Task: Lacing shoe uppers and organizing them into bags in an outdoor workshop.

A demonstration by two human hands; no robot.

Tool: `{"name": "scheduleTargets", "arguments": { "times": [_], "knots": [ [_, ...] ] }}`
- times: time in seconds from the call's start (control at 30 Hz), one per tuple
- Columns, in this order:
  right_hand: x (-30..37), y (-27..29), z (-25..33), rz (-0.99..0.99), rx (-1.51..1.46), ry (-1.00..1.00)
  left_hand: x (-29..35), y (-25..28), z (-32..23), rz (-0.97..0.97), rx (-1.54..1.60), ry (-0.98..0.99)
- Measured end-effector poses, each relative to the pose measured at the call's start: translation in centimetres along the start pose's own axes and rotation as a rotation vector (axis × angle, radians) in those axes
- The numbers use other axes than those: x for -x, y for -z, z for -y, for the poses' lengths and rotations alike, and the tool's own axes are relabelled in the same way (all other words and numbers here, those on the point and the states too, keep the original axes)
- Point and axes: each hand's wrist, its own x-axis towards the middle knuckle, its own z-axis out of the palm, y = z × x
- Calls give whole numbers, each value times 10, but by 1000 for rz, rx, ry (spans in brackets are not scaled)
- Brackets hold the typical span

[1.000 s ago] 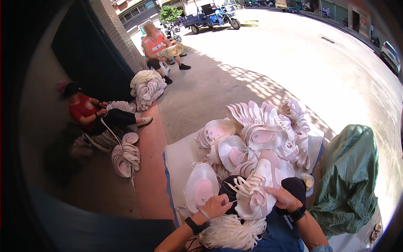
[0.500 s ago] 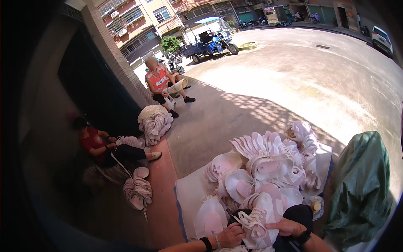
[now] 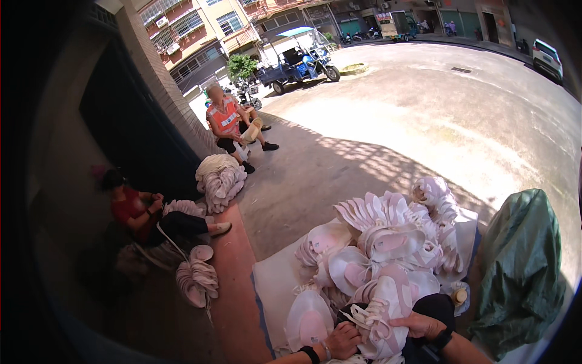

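A: Where is the piece in hand?

B: The pink-and-white sneaker upper (image 3: 394, 303) is at the near side of the heap of sneaker uppers (image 3: 391, 239), over the lap. I can't tell whether it touches the heap.

A: What's gripping it?

B: The right hand (image 3: 422, 326), closed on its right flank; some fingertips are hidden. I'd guess this hand is the clamp, keeping a floppy piece from twisting.

A: And the left hand (image 3: 344, 340)?

B: Its fingers are curled in beside the loose white laces (image 3: 362, 316), also on the near side of the heap. Whether they pinch a lace, I can't tell. Having the lacing face that way probably gives them the easier reach.

A: Why is the heap so close?

B: Presumably for short reaches. Many uppers nest in fanned rows, which likely saves room and helps them hold shape. A pale sheet (image 3: 273, 271) shows to the left of the heap and runs beneath it, perhaps to keep them off the ground.

A: What else is around?

B: Right of the heap stands a green tarp (image 3: 518, 267), its contents hidden. Left of the heap, a person in a red top (image 3: 128, 209) sits near a bundle of uppers (image 3: 199, 282); beyond it, leftward, sits a person in an orange vest (image 3: 225, 118).
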Motion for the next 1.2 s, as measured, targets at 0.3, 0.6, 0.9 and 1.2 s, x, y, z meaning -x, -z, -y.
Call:
{"name": "scheduleTargets", "arguments": {
  "times": [0.3, 0.6, 0.9, 1.2],
  "knots": [
    [-11, 7, -4, -25, 70, 96, -2, -2, -6, 19, -52, 32],
    [-6, -1, 0, -26, 89, 126, 3, -7, 1, -6, -22, 27],
    [-6, 1, -2, -53, 85, 101, -2, -4, -5, 31, -73, 31],
    [-13, 10, -7, -80, 100, 51, 3, -8, 2, 20, -62, 38]
  ]
}}
